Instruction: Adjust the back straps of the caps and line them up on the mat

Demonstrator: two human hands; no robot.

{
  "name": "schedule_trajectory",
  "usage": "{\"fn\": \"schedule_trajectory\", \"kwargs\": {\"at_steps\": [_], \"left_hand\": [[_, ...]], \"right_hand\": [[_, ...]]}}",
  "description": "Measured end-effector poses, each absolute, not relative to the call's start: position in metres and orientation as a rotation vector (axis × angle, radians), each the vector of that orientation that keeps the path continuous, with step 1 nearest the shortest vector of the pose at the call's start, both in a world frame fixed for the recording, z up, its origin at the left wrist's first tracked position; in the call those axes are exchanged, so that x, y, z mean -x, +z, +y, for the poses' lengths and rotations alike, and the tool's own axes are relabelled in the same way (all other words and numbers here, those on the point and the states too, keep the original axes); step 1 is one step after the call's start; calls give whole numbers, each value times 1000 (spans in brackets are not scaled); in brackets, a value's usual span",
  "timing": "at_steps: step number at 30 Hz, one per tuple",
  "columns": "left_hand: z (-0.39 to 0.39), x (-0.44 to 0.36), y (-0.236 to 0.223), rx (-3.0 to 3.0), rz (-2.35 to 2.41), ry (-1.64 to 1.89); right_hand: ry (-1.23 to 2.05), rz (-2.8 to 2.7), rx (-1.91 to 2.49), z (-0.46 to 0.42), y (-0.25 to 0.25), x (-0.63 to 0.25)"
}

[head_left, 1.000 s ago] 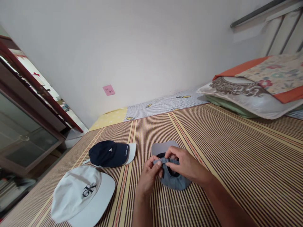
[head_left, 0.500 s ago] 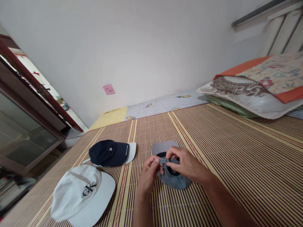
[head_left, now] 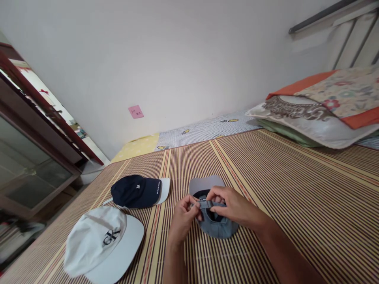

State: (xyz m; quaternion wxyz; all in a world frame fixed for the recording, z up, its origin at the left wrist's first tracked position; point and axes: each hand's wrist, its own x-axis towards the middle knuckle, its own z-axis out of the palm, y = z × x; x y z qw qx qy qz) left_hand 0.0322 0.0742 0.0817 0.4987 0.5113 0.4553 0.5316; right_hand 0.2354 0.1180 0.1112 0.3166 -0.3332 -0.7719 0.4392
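Observation:
A grey-blue baseball cap point(head_left: 217, 228) lies on the striped bamboo mat, its brim pointing away from me and its back opening facing me. Across that opening runs the cap's adjustment strap point(head_left: 204, 204). My left hand point(head_left: 182, 217) pinches the strap's left part between thumb and fingers. On the strap's right part, by the buckle, my right hand point(head_left: 232, 203) is closed in a pinch. Left of my hands rest a navy cap point(head_left: 130, 192) with a white brim tip and, nearer me, a white cap point(head_left: 94, 240) with black letters.
The bamboo mat point(head_left: 281, 189) covers the bed up to the wall point(head_left: 189, 59). Pillows point(head_left: 322, 126) under an orange-edged floral cloth point(head_left: 349, 92) are stacked at the right. A pink note point(head_left: 136, 111) is stuck to the wall. A glass-panelled cabinet point(head_left: 32, 169) stands at the left.
My left hand has shifted slightly left and my right hand slightly too, both still pinching the strap. More of the strap and its buckle shows between them. The other caps have not moved.

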Motion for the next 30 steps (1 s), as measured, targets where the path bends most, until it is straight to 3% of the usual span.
{"fn": "schedule_trajectory", "kwargs": {"at_steps": [9,22,30], "left_hand": [[73,-26,81,-1250,1229,1256],[69,-10,83,-1351,1336,1060],[71,-4,84,-1635,1581,1220]], "right_hand": [[1495,-2012,848,126,98,-252],[1402,-2082,959,138,86,-273],[1282,-1915,989,139,93,-274]]}}
